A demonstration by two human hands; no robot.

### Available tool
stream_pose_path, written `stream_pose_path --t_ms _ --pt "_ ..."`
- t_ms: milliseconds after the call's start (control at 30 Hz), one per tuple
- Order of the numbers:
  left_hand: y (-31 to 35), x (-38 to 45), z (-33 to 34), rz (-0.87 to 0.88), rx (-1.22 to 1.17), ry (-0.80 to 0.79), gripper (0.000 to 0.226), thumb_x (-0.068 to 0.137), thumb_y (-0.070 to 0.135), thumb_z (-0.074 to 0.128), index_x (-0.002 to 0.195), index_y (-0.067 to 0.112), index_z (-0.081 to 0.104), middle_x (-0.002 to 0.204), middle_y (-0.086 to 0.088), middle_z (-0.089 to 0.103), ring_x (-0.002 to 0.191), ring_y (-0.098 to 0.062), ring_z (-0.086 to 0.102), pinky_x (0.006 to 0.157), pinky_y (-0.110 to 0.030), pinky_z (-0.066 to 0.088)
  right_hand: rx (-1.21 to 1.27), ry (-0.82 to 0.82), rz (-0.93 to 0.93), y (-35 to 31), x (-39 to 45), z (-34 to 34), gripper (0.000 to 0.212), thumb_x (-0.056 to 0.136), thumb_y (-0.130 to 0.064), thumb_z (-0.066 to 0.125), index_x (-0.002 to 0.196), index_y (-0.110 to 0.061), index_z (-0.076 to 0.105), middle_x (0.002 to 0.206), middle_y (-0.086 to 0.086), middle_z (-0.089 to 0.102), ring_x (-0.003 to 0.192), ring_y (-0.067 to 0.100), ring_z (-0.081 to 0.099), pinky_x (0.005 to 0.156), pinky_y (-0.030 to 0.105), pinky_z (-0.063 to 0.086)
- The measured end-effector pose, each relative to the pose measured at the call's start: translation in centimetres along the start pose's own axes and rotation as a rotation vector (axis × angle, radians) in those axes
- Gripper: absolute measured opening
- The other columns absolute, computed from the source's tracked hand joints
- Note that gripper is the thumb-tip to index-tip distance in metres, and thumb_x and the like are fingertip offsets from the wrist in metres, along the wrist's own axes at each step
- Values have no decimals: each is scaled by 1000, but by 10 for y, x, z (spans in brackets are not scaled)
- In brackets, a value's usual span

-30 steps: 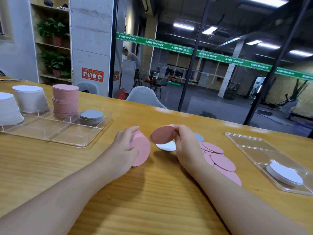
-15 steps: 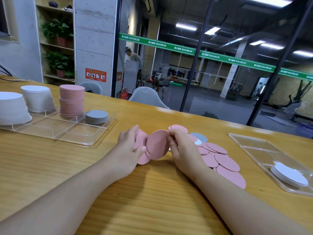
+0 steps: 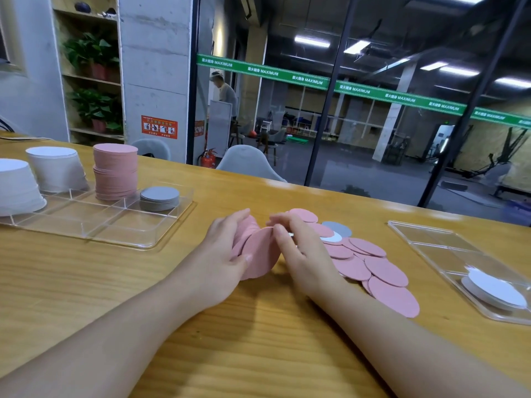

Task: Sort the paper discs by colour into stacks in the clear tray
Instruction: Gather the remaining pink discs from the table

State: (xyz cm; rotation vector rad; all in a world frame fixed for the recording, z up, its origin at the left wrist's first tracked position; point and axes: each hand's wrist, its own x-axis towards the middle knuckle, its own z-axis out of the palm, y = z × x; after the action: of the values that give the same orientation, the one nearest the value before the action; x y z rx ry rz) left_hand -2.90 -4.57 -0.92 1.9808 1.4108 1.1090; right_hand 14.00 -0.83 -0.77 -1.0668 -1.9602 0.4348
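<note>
From the head camera, the left hand [image 3: 222,248] grips a bundle of pink discs [image 3: 258,255] held on edge above the wooden table [image 3: 86,282], thumb on the near side and fingers curled over the top. The right hand [image 3: 298,248] meets the same bundle from the right, its fingertips [image 3: 277,229] pinching the rim of the outermost disc. Just right of the bundle, loose pink discs [image 3: 382,271] lie overlapping on the table, with a grey disc [image 3: 339,227] and a white disc [image 3: 333,238] at their far edge. Left of the bundle and well apart sits the clear tray [image 3: 120,234]; its far compartments hold two white stacks [image 3: 54,168], a tall pink stack [image 3: 115,170] and a low grey stack [image 3: 159,198]. Far right of the bundle, a second clear tray [image 3: 431,248] holds a small white stack [image 3: 494,291].
</note>
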Motion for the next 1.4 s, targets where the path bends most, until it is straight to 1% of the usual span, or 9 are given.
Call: stream_pose_path --t_ms 100,200,267,467,767,933,1133,1267,1400 --pt "3 1 3 15 -11 -18 68 92 7 51 146 32 19 148 9 22 127 0 28 96 -11 22 248 -148 182 -10 -1 10 50 99 -45 34 143 -22 36 144 -12 41 127 -4 37 99 7 29" --pt "4 3 8 13 -3 -23 65 92 4 47 147 26 20 150 1 21 135 -15 28 97 -17 27 268 -223 178 -14 -4 23 74 86 -63 37 147 -21 30 148 -7 38 134 4 35 114 29 27" --pt "1 6 11 10 18 -15 64 92 7 46 148 25 19 149 -1 21 134 -18 31 97 -20 30 301 -215 209 -16 -4 22 74 87 -60 39 148 -20 28 149 -8 37 136 4 33 115 32 25" --pt "-7 11 20 19 114 8 66 91 15 47 148 27 16 145 0 26 125 -21 41 98 -31 40 286 -88 206 -14 -2 9 37 100 -29 39 135 -20 49 127 -17 52 110 -15 46 91 0 32" --pt "-3 36 19 9 177 -59 64 94 23 37 148 33 4 143 9 16 123 -14 39 93 -24 35 -117 108 216 9 23 -20 26 99 -26 42 120 -20 55 119 -12 58 111 2 50 89 20 39" --pt "-11 45 19 -20 36 -73 63 95 22 38 148 37 7 142 13 18 114 -8 37 89 -23 32 -390 97 390 39 46 -47 29 96 -17 41 122 -19 54 128 -4 53 89 5 51 65 11 36" --pt "-16 48 20 -3 -31 -77 64 93 20 39 146 40 10 140 14 21 116 -9 40 92 -24 35 -502 14 499 67 92 -44 35 95 -19 45 130 -16 49 136 1 50 119 20 49 84 24 35" --pt "-14 45 20 4 -2 -82 64 93 22 39 145 44 8 140 17 21 115 -13 45 97 -34 41 -533 -76 592 76 121 -26 52 90 -32 53 137 -14 40 137 7 47 123 25 44 90 32 39" --pt "-14 45 20 18 23 -66 64 93 24 39 145 43 7 139 16 20 115 -11 44 96 -31 41 -529 -174 730 81 130 -14 64 85 -47 55 136 -13 39 124 9 51 113 27 47 88 37 41"
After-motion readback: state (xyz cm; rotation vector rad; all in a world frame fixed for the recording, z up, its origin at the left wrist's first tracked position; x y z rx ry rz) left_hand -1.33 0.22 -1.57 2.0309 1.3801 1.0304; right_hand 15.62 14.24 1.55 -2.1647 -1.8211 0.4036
